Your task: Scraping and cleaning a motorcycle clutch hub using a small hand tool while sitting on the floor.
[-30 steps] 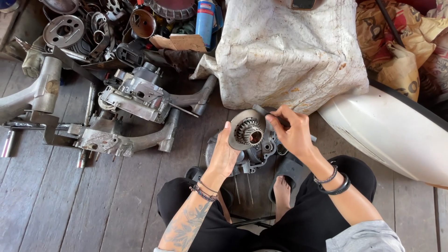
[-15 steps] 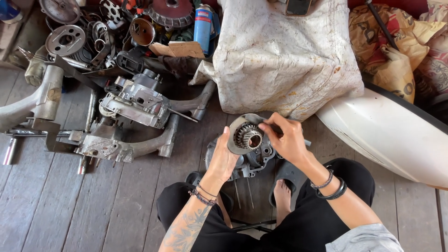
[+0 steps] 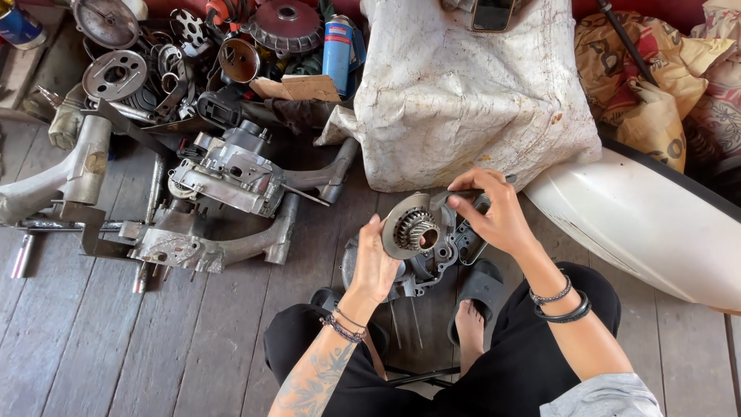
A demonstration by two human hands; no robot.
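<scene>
My left hand (image 3: 376, 262) grips a round metal part with a toothed gear (image 3: 411, 228) at its middle, holding it up facing me. My right hand (image 3: 494, 214) pinches a thin dark tool (image 3: 471, 192) against the part's upper right edge. Under both hands a grey engine casing (image 3: 432, 259) lies on the wooden floor between my crossed legs. A black sandal (image 3: 480, 289) sits by my bare foot (image 3: 468, 333).
A dirty white sack (image 3: 463, 93) stands just behind my hands. A white curved body panel (image 3: 641, 224) lies to the right. To the left are an engine block (image 3: 231, 174), metal frame arms (image 3: 69, 174) and a heap of discs, gears and a blue can (image 3: 337, 46).
The view has shifted slightly; both hands stay on the geared part. My right hand has moved from the part's rim to its upper right edge with the thin tool.
</scene>
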